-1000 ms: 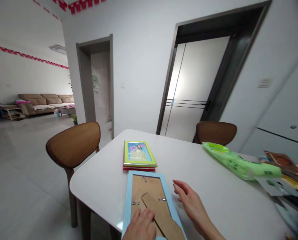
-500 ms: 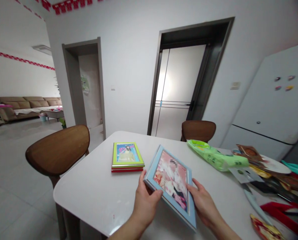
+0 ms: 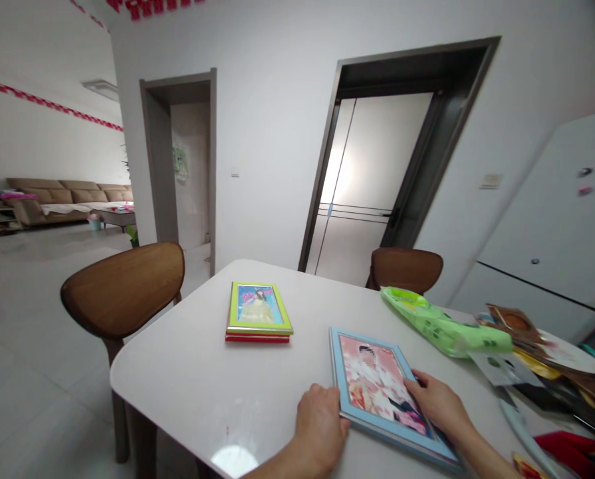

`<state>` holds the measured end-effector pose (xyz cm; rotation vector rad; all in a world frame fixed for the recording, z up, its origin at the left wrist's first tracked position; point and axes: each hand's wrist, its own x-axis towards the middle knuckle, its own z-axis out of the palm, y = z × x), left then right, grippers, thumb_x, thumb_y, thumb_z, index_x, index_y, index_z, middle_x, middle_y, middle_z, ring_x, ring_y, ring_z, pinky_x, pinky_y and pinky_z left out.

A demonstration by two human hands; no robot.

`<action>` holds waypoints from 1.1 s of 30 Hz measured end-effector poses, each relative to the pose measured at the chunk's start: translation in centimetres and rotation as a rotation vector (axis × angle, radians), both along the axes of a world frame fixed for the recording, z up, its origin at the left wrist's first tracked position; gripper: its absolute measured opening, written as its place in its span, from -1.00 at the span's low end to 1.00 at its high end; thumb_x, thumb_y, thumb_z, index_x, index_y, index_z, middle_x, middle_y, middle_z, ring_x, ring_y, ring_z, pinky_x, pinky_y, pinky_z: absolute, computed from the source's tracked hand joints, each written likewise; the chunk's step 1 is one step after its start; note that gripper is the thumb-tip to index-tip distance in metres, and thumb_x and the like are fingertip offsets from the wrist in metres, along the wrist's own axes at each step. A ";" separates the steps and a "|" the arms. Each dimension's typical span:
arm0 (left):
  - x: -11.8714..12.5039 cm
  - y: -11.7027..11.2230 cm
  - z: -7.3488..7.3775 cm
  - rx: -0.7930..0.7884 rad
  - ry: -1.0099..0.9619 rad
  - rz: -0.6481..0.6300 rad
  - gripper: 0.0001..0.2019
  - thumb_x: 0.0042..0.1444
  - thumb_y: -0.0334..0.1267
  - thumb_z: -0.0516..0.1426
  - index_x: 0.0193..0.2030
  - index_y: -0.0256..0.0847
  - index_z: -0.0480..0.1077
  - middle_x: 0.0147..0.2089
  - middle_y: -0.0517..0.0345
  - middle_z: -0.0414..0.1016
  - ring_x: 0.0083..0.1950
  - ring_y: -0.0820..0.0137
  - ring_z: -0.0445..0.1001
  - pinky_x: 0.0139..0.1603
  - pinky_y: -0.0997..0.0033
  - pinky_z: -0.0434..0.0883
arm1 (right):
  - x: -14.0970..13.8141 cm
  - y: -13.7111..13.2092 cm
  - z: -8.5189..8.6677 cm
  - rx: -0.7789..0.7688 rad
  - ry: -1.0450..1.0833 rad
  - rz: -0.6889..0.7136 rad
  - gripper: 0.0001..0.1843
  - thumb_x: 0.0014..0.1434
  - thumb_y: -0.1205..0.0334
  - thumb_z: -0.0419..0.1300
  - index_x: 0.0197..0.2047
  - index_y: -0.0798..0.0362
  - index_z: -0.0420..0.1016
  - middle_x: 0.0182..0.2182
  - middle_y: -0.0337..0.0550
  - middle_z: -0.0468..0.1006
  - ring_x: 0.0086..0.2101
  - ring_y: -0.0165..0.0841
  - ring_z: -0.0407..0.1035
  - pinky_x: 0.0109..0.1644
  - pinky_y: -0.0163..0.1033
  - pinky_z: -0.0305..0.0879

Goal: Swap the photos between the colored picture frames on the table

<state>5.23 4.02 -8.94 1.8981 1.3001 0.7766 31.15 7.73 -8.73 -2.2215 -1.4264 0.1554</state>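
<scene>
A light-blue picture frame [image 3: 344, 389] with a pink portrait photo lies low over the white table [image 3: 192, 372], tilted slightly in the view. My left hand [image 3: 322, 419] grips its left edge near the front corner, fingers curled. On its right edge, my right hand [image 3: 439, 402] holds on, thumb over the border and the other fingers partly hidden. Left of the blue frame, a lime-green picture frame [image 3: 231, 309] with a photo of a figure in a pale dress rests on top of a red frame [image 3: 257, 338].
At the right lie a green plastic package [image 3: 447, 329], a clear plastic bag [image 3: 501, 369], a red item [image 3: 571, 446] and other clutter. A brown chair [image 3: 127, 289] stands at the left, another chair [image 3: 407, 269] behind the table. A white fridge [image 3: 546, 219] is at the far right.
The blue picture frame has come down from a raised, tilted position toward the tabletop and shifted right, both hands moving with it. The view has turned slightly left.
</scene>
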 end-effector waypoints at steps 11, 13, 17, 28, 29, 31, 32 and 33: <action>-11.5 7.2 -0.1 -0.180 -0.516 0.420 -0.72 0.10 -0.29 0.06 -0.04 -0.27 0.22 -0.03 0.03 0.28 -0.06 0.28 0.30 -0.06 0.15 0.26 | -19.6 5.4 2.6 0.196 -0.215 0.609 -0.60 0.03 0.19 -0.01 -0.04 0.09 0.30 -0.12 -0.11 0.41 -0.11 -0.36 0.25 -0.03 -0.30 0.10; -12.6 7.7 -0.4 -0.248 -0.644 0.464 -0.75 0.13 -0.24 0.02 -0.05 -0.26 0.22 -0.04 0.06 0.28 -0.13 0.31 0.35 -0.17 0.17 0.34 | -23.7 6.4 2.8 0.220 -0.230 0.702 -0.56 -0.04 0.24 0.07 -0.03 0.04 0.29 -0.11 -0.11 0.40 -0.11 -0.32 0.23 -0.04 -0.26 0.09; -13.6 7.6 -0.4 -0.334 -0.911 0.502 -0.75 0.13 -0.23 0.02 -0.05 -0.26 0.22 -0.07 0.06 0.29 -0.16 0.33 0.36 -0.20 0.21 0.36 | -27.7 6.4 3.2 0.240 -0.253 0.763 -0.66 -0.10 0.37 0.09 -0.17 0.07 0.38 -0.26 -0.01 0.41 -0.18 -0.21 0.24 -0.13 -0.13 0.09; -13.3 1.2 2.9 -0.102 -1.219 0.417 -0.75 -0.05 -0.31 0.14 -0.18 -0.30 0.35 -0.23 0.09 0.48 -0.19 0.33 0.43 -0.18 0.44 0.34 | -26.0 -0.3 4.8 0.253 0.503 0.633 -0.44 0.02 -0.01 -0.02 0.07 0.07 0.17 0.04 -0.01 0.24 0.03 -0.25 0.11 0.05 -0.09 0.04; -13.2 -0.1 3.6 -0.071 -1.165 0.390 -0.76 -0.06 -0.32 0.14 -0.19 -0.29 0.36 -0.24 0.10 0.48 -0.20 0.33 0.43 -0.17 0.45 0.34 | -25.8 -1.0 5.3 0.239 0.702 0.567 -0.41 0.02 -0.04 -0.02 0.09 0.03 0.13 0.06 -0.04 0.22 0.03 -0.26 0.11 0.05 -0.09 0.06; -13.1 -2.5 5.2 0.051 -0.924 0.303 -0.78 -0.02 -0.33 0.10 -0.19 -0.28 0.37 -0.24 0.10 0.48 -0.24 0.35 0.43 -0.18 0.44 0.35 | -25.3 -2.5 6.3 0.214 1.003 0.472 -0.37 0.00 -0.07 0.00 0.13 -0.06 0.06 0.07 -0.11 0.22 0.03 -0.26 0.13 0.01 -0.10 0.12; -13.1 -3.7 6.0 0.137 -0.743 0.239 -0.76 0.00 -0.35 0.07 -0.14 -0.26 0.35 -0.21 0.09 0.48 -0.25 0.36 0.44 -0.20 0.44 0.36 | -25.2 -3.4 6.7 0.217 1.121 0.449 -0.36 -0.01 -0.08 0.02 0.13 -0.10 0.03 0.06 -0.13 0.24 0.02 -0.25 0.14 -0.02 -0.09 0.16; -13.1 -4.6 6.6 0.243 -0.593 0.188 -0.70 -0.02 -0.39 0.06 -0.09 -0.25 0.32 -0.17 0.08 0.47 -0.22 0.35 0.43 -0.18 0.43 0.36 | -25.0 -4.3 7.0 0.228 1.229 0.441 -0.35 -0.02 -0.08 0.03 0.14 -0.12 0.00 0.05 -0.14 0.26 0.01 -0.25 0.15 -0.05 -0.09 0.19</action>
